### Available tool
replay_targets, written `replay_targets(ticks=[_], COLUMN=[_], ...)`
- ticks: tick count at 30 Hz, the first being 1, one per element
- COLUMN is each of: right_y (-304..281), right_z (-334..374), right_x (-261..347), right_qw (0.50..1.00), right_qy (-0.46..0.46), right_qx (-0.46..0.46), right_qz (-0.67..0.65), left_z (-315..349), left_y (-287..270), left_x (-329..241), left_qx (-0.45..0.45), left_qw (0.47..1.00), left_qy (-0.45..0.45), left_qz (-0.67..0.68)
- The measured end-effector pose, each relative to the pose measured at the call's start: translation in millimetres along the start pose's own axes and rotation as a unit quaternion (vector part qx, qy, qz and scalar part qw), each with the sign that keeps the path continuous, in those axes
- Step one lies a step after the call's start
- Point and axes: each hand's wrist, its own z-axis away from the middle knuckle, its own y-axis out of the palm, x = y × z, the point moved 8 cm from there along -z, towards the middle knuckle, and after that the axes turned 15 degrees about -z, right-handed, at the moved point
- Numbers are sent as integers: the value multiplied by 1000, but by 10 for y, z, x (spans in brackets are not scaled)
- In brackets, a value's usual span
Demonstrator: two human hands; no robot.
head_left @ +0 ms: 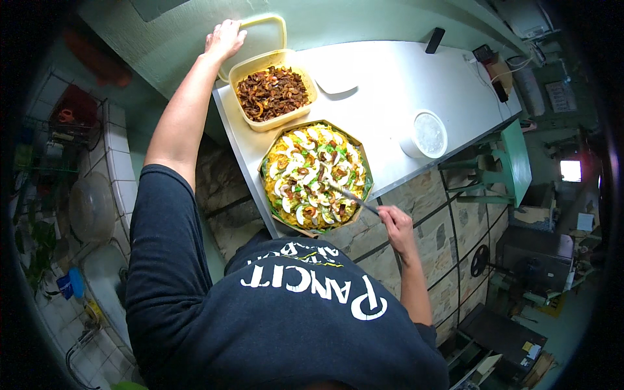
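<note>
Up at the far left, my left hand (225,39) has its fingers bent over the edge of a clear lid with a pale yellow rim (284,34), which leans upright by the wall. Beside it stands a yellowish plastic tub (281,121) filled with dark brown cooked strips (272,93). Nearer me is an octagonal tray (265,192) of yellow noodles (276,159), topped with egg slices, green bits and brown pieces. My right hand (396,227) is closed round the dark handle of a slim utensil (354,198). Its tip reaches over the noodles; its exact kind is unclear.
A white table (383,71) carries a white flat piece (337,81), a round white-lidded tub (426,134) and a dark phone-like object (435,40). A green stool (513,162) stands right of the table on stone-patterned floor (416,244). A tiled sink area (114,279) lies left.
</note>
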Motion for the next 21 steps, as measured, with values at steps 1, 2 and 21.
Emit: replay_targets(ticks=[1,2,21], right_y=[8,11,-597], right_z=[-117,-257,-317], right_x=[15,30,-796], right_qw=[1000,999,993], right_qy=[1,2,48], right_qx=[-14,-27,-111], right_qz=[-12,-24,5], left_z=[-3,3,6634], left_y=[-26,-51,2865], left_x=[-28,-57,1281], left_qx=[-19,-38,452], left_qw=[1000,999,791], left_qy=[0,0,-399], left_qz=[17,33,101])
